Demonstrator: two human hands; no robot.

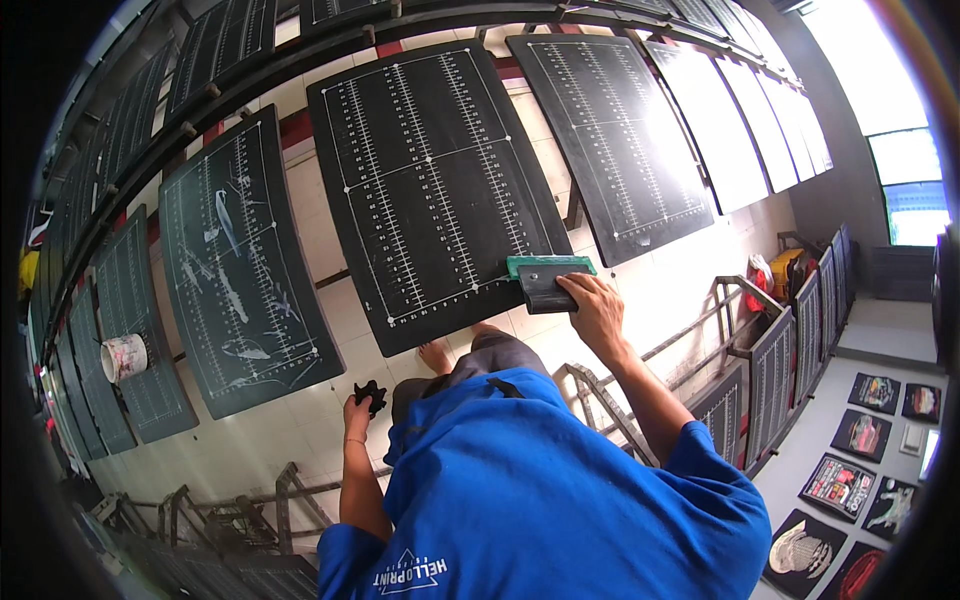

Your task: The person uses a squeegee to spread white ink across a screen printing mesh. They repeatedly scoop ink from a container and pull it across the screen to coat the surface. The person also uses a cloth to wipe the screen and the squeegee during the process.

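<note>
In my right hand (598,308) is a squeegee (545,290) with a dark handle and a green edge. My fingers are closed around its right end. The squeegee lies over the near right corner of a black printing board (400,170), which carries white ruled scales and dots; whether it presses on the surface I cannot tell. My left hand (355,418) hangs low, off the board's near left corner, closed on a crumpled black cloth (371,396). To the left, another board (255,330) shows whitish smears over its scales.
More boards stand in a row, such as the shiny one (615,130) to the right. A white tub (124,358) with stains sits on a board at the left. Metal racks (600,400) rise on both sides behind me. Printed panels (838,487) hang at the lower right.
</note>
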